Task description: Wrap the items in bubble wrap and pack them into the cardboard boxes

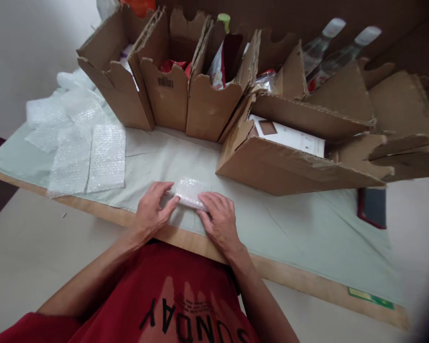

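Observation:
A small bubble-wrapped packet (189, 190) lies on the cloth near the table's front edge. What is inside the wrap I cannot make out. My right hand (219, 216) grips its right end, fingers over the top and thumb at the near side. At the packet's left end is my left hand (153, 207), its thumb and fingers apart; the thumb tip is at the packet's near left corner. Flat bubble-wrap bags (106, 157) lie loosely overlapped at the left of the table.
Several open cardboard boxes (168, 105) stand in a row along the back. A nearer carton (300, 169) holds a white box (289, 136). Two clear bottles (346, 55) stand behind at right. A dark flat object (372, 207) rests by the right edge.

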`<state>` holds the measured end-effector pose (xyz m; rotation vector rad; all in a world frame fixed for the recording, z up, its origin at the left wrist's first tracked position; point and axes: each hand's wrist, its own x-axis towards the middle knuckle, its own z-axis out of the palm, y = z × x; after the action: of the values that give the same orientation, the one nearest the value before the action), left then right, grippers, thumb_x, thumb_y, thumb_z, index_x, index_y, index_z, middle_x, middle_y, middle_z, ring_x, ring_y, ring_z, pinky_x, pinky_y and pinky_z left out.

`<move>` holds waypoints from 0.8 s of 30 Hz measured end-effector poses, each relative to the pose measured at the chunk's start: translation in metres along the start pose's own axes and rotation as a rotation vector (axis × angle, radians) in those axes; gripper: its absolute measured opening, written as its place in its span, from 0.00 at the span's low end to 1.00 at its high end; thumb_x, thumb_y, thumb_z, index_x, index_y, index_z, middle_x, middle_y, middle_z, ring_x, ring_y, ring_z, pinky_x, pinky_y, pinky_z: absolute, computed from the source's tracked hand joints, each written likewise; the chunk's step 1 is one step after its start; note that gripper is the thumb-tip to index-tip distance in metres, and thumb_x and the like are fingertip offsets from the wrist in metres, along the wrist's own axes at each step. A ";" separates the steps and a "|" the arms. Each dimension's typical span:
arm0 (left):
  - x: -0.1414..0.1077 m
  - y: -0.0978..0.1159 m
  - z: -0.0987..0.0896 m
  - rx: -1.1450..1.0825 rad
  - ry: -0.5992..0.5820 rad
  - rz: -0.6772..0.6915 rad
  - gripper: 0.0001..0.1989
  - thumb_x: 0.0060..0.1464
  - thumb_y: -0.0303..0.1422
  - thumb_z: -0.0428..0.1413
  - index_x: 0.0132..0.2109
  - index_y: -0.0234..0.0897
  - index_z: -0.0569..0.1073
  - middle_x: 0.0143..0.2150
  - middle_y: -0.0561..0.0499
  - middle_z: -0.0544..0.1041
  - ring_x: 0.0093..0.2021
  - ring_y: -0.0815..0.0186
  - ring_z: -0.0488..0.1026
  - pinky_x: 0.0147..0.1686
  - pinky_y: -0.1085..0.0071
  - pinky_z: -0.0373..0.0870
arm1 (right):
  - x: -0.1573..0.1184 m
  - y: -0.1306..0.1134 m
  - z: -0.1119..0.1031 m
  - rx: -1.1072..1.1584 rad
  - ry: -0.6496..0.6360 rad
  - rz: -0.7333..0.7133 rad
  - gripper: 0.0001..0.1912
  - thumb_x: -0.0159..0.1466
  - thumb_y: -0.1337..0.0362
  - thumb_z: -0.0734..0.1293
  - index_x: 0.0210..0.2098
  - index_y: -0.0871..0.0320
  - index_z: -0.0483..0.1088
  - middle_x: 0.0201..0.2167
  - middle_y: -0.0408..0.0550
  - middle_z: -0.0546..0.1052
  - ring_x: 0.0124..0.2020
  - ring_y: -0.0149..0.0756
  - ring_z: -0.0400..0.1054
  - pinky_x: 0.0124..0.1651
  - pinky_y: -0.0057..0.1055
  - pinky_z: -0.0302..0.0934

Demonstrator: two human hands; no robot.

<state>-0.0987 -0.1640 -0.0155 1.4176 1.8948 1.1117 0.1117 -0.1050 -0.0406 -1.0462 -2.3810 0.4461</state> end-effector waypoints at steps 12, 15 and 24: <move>-0.025 0.024 0.020 -0.926 -0.222 -0.519 0.21 0.45 0.40 0.71 0.45 0.36 0.78 0.41 0.48 0.81 0.44 0.61 0.76 0.48 0.67 0.70 | -0.016 -0.021 -0.023 0.494 -0.037 0.241 0.11 0.67 0.60 0.67 0.48 0.52 0.75 0.52 0.51 0.79 0.55 0.46 0.71 0.59 0.46 0.64; -0.027 0.021 0.023 -0.879 -0.280 -0.490 0.23 0.44 0.42 0.72 0.45 0.36 0.78 0.37 0.51 0.80 0.38 0.65 0.73 0.41 0.71 0.69 | -0.027 -0.017 -0.032 0.709 -0.040 0.408 0.27 0.63 0.56 0.71 0.61 0.52 0.68 0.62 0.55 0.72 0.60 0.46 0.69 0.61 0.45 0.64; -0.014 0.028 0.041 -0.791 -0.556 -0.207 0.24 0.52 0.45 0.68 0.52 0.39 0.76 0.42 0.49 0.79 0.42 0.63 0.75 0.45 0.70 0.71 | -0.032 -0.004 -0.088 0.837 -0.076 0.511 0.11 0.64 0.55 0.70 0.41 0.55 0.77 0.32 0.43 0.78 0.32 0.33 0.70 0.36 0.28 0.66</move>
<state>-0.0474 -0.1623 -0.0146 0.9111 1.0037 1.0454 0.1772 -0.1239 0.0239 -1.1857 -1.6428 1.5139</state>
